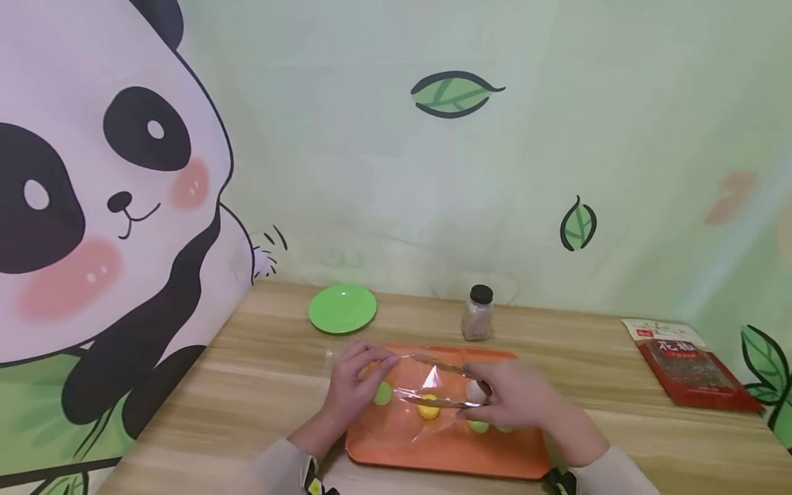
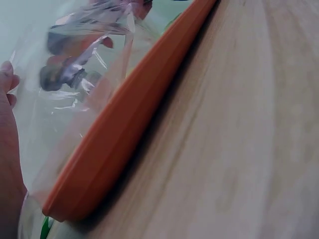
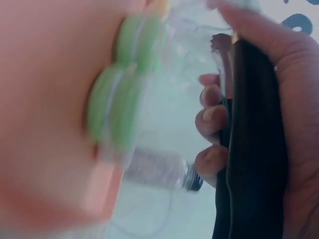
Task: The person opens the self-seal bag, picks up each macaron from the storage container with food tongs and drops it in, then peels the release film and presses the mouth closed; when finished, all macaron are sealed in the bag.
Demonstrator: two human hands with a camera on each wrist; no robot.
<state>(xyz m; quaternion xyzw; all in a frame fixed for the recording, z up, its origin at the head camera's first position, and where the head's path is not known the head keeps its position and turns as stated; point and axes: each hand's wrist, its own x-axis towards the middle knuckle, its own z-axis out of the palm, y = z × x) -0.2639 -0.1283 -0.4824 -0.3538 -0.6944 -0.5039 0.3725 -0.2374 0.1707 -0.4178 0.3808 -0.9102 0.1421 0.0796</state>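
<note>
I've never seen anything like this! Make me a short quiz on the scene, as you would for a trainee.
1. Multiple choice: what do the right fingers hold?
a) a spoon
b) tongs
c) a knife

2. True or false: the plate stands on the tray.

3. Fill in: the left fingers hold clear ____.

Key:
1. b
2. False; the plate is on the table, behind the tray.
3. plastic
</note>
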